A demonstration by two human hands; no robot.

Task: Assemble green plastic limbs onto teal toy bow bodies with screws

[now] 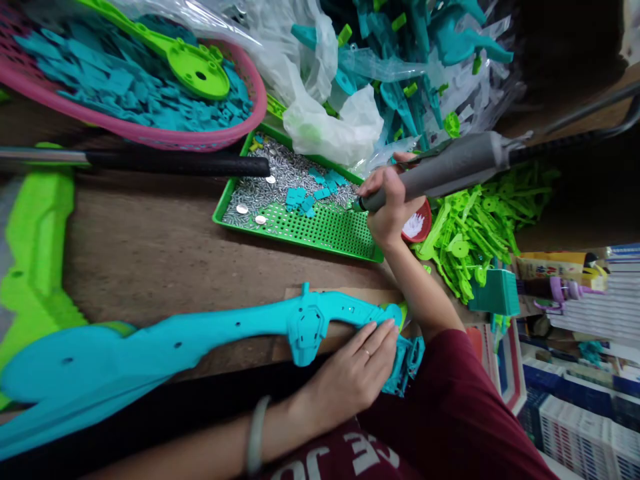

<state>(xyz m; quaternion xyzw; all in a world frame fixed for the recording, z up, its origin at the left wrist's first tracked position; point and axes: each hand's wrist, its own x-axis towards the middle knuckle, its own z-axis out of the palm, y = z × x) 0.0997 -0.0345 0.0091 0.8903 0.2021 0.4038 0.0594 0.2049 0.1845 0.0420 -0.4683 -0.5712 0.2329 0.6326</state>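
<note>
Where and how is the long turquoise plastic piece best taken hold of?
I would take the long turquoise plastic piece by its slender neck, beside the hexagonal block, coming from above. That stretch shows bare and narrow, with both long edges exposed, while the rounded end at left looks too broad to close around easily.

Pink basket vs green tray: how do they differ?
Shape: the pink basket is rounded; the green tray is rectangular.
Fill: the basket is heaped with turquoise pieces, while the tray is partly bare.
Contents: the basket has a lime-green part on top; the tray holds mostly silvery screws.
Shared: both contain small turquoise pieces.
</note>
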